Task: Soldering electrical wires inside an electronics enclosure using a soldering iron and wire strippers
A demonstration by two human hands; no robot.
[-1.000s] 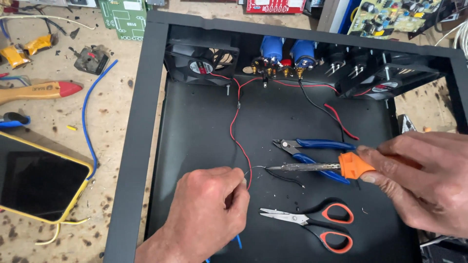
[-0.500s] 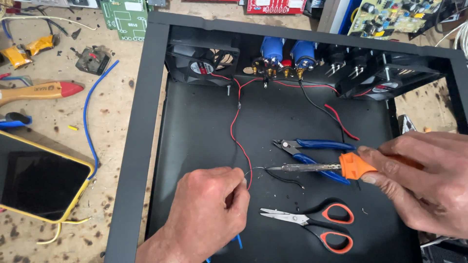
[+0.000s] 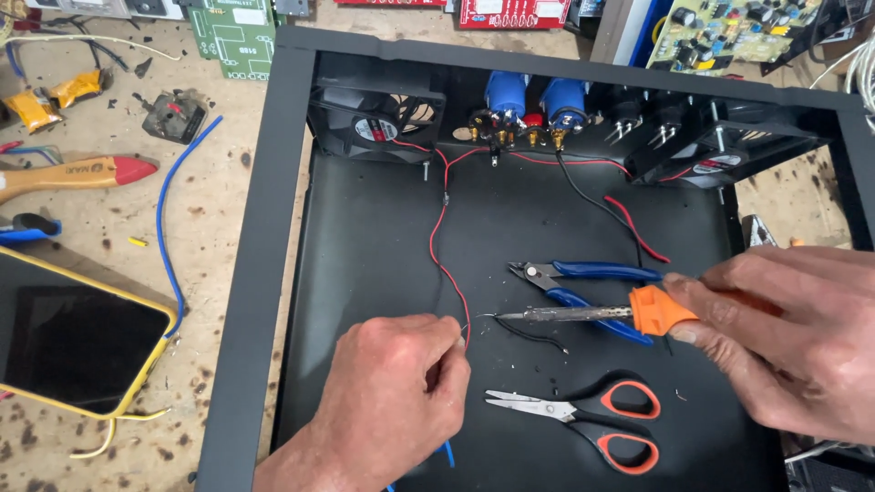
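Black metal chassis (image 3: pixel 264 273): open-topped tray on a scarred wooden bench (image 3: pixel 91 228), raised walls on all sides. Two fans (image 3: pixel 378 123) and blue capacitors (image 3: pixel 533 91) line the far wall. The bare floor between that wall and the hands is the widest free room.

Right hand (image 3: pixel 793 337): enters from the right edge, palm down, fingers curled shut around the orange handle of a soldering iron (image 3: pixel 592 314). The iron lies nearly level, tip pointing left, ending just short of the left hand.

Left hand (image 3: pixel 396 401): comes up from the bottom edge, knuckles upward, thumb and forefinger pinched closed on the lower end of a thin red wire (image 3: pixel 437 246) that runs down from the far-wall terminals.

Blue-handled cutters (image 3: pixel 583 278): on the floor directly behind the iron.

Orange-and-black scissors (image 3: pixel 583 419): closed, lying between the two hands.

Yellow-cased tablet (image 3: pixel 73 346): left of the chassis, well apart from the hands.
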